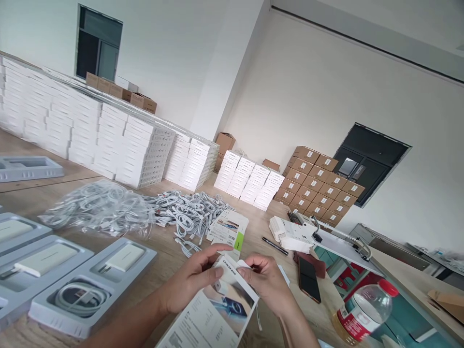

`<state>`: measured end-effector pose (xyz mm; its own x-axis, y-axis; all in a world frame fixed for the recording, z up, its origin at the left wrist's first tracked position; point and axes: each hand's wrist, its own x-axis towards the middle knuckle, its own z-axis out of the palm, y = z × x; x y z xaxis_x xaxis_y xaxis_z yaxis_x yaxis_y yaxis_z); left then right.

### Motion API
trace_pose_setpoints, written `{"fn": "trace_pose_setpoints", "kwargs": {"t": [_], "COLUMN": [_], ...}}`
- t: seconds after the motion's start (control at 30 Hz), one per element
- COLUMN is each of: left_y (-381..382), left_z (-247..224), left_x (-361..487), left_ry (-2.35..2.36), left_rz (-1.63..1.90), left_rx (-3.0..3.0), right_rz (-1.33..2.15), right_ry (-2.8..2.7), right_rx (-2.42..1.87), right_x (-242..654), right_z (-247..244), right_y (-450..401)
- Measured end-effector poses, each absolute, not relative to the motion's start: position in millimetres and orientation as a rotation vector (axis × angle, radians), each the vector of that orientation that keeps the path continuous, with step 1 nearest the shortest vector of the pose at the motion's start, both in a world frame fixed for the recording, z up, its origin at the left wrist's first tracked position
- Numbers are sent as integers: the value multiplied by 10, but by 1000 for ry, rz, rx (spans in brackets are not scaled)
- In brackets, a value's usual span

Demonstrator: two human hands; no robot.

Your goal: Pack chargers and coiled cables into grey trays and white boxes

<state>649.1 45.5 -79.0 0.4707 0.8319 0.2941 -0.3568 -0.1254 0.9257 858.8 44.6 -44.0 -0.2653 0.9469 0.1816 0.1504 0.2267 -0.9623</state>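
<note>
A white printed cardboard box (pixel 213 314) with a photo panel on its face tilts up in front of me. My left hand (pixel 192 278) grips its upper left edge, thumb on the face and fingers behind. At the top right end, my right hand (pixel 266 278) pinches the box's edge by a small white flap. A thin white strip (pixel 258 316) hangs below that hand. Behind the box lie flat printed cartons (pixel 228 227) with a green patch. To the left, a grey tray (pixel 141 275) holds a white charger plug (pixel 125 256) and a coiled cable (pixel 80 298).
More trays (pixel 85 256) with plugs stand at left. Bagged cables (pixel 101 205) and loose cables (pixel 195 210) lie mid-table. White box stacks (pixel 134 152) line the back. A pen (pixel 274 245), phone (pixel 309 278) and bottle (pixel 366 309) are at right.
</note>
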Motion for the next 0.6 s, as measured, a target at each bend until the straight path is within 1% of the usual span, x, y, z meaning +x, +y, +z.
{"fn": "trace_pose_setpoints", "kwargs": {"t": [0.17,0.37,0.6], "left_y": [482,557,611], "left_z": [-788,-766,-755], "left_x": [6496,6492,6433], "left_ry": [498,489,514], "left_rz": [1127,1335,1319], "left_rx": [1303,1101,1082], "right_rz": [1137,1237,1024], "right_ry": [-1653,-1602,-1864], "right_rx": [-1024,-1000,-945], "right_x": [8616,8653,8510], "right_z": [-459,-501,-341], "right_y": [463,488,333]}}
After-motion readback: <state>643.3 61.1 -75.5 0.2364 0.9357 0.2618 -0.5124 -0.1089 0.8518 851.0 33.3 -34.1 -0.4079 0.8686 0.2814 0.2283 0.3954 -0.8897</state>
